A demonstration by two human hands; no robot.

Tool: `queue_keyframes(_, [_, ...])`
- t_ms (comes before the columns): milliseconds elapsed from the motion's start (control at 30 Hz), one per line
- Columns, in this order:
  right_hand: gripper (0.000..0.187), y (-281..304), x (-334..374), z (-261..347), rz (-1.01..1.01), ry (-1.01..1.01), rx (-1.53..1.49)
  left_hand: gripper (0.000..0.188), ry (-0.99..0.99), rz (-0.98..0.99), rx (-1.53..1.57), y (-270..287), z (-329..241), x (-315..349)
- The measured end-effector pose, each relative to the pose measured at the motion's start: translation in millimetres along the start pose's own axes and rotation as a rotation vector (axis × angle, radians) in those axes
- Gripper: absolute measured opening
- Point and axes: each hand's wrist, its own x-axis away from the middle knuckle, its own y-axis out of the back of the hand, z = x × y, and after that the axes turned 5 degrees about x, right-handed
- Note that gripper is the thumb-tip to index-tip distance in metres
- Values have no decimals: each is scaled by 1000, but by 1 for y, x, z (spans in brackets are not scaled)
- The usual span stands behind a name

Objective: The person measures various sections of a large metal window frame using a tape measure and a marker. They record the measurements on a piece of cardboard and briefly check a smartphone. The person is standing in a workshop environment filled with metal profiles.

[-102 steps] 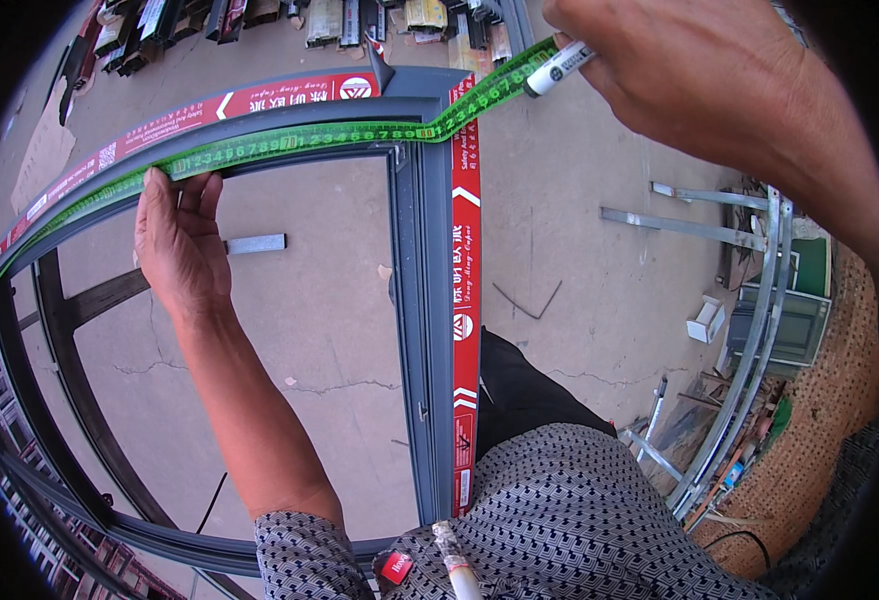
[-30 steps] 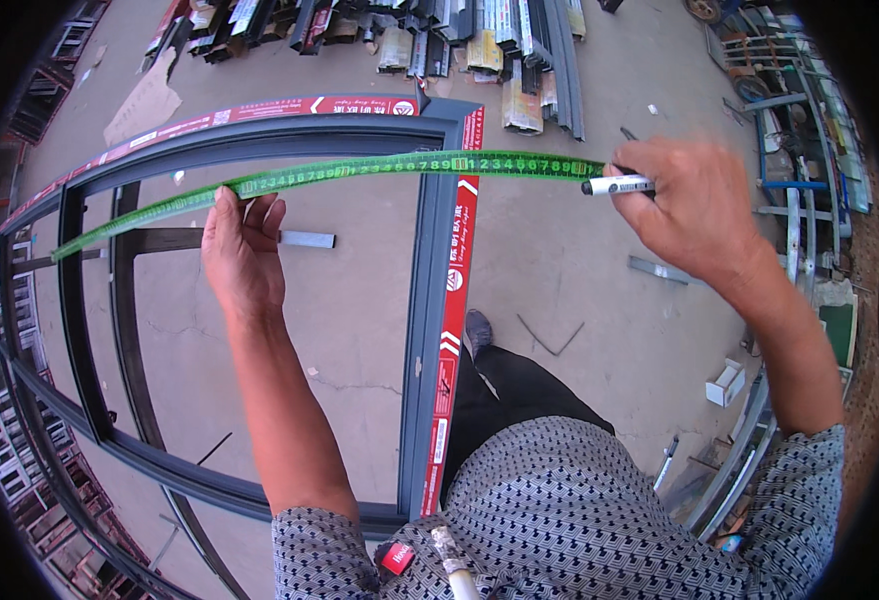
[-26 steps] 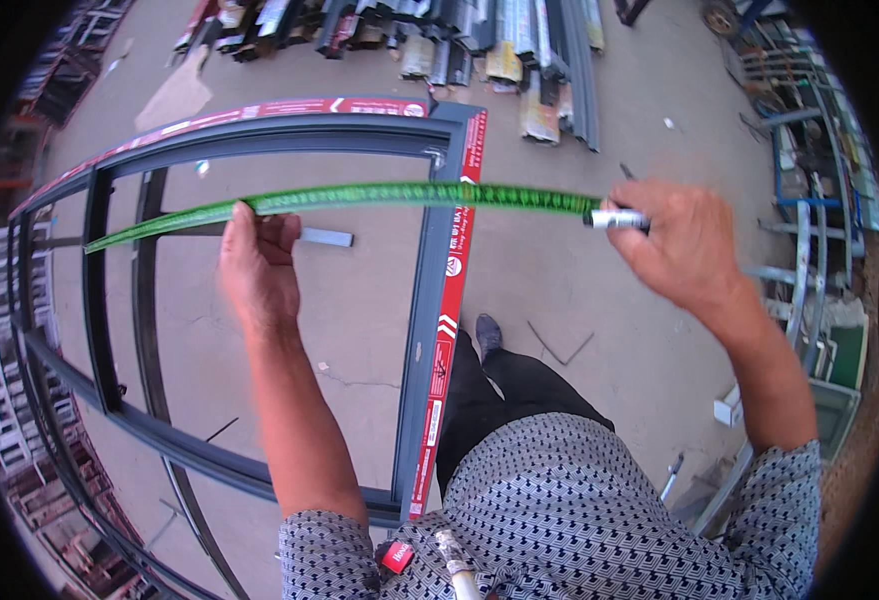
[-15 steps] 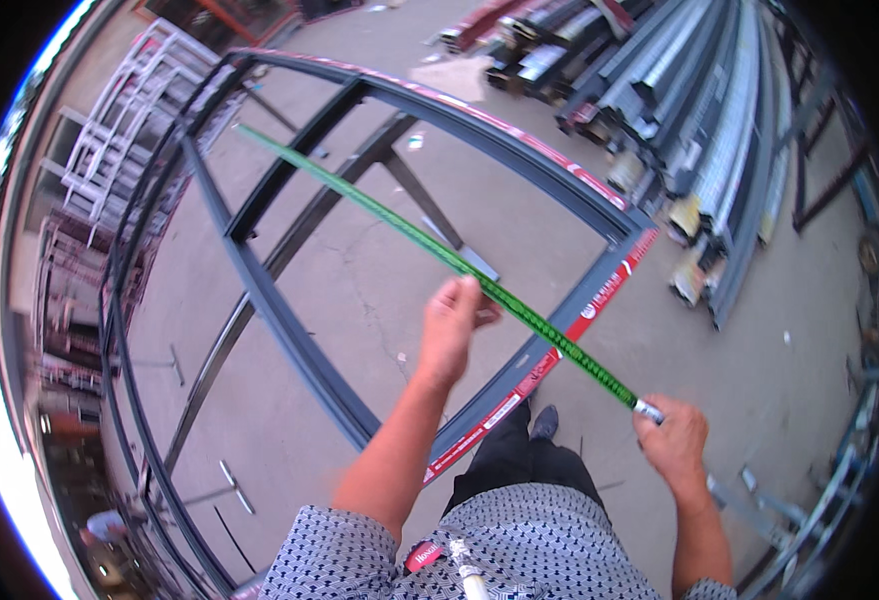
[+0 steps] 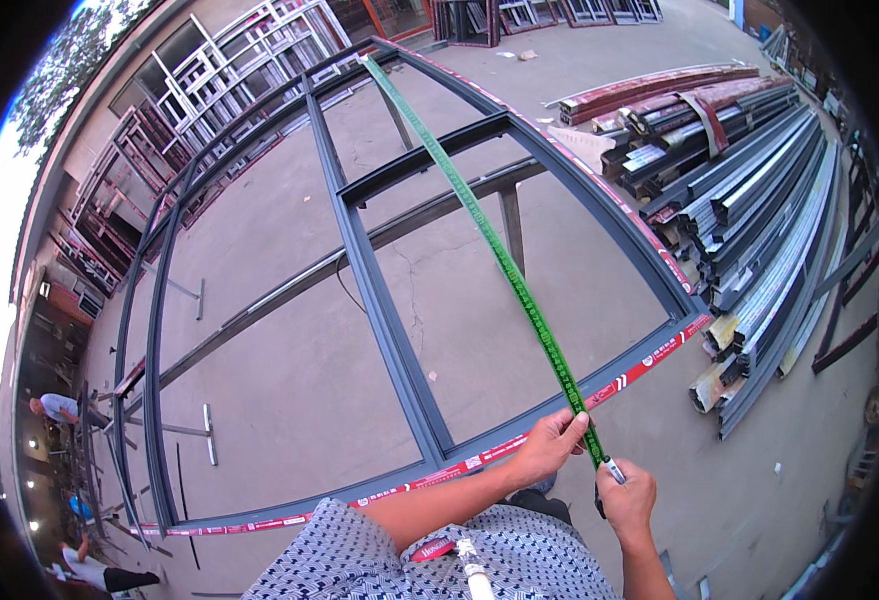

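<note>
A bright green tape measure blade point(image 5: 504, 260) runs out across a large dark grey metal window frame point(image 5: 399, 370). Its far end lies over the frame's far edge. At the near edge, covered with red printed film point(image 5: 649, 358), my left hand point(image 5: 549, 450) pinches the blade between thumb and fingers. Just right of it, my right hand point(image 5: 627, 495) is closed round the dark tape measure case, most of which the fingers hide. A small white, pen-like piece point(image 5: 614, 470) sticks out of the same hand.
Long metal profiles point(image 5: 759, 230) lie piled on the floor at the right. White and brown frames point(image 5: 249, 75) lean along the far-left wall. A person in a light shirt point(image 5: 59, 407) is at the far left, and another person point(image 5: 89, 568) is below.
My left hand has moved back along the blade, close to my right hand. The blade now points farther up the frame, and the view has shifted, showing more of the yard.
</note>
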Motion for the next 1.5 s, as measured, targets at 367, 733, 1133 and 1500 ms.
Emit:
queue_keyframes(367, [29,-87,69,65,187,18,-101,39,-36,17,73,103,-47,62])
queue_keyframes(733, [24,-128,155,-16,345,-52,-73,36,-285,-329,56,265,-118,77])
queue_keyframes(1133, [31,-97,266,-164,362,-113,251,29,-272,-525,163,382,-194,104])
queue_keyframes(1500, [33,-153,250,-46,278,-45,236,29,-189,-385,185,293,-95,157])
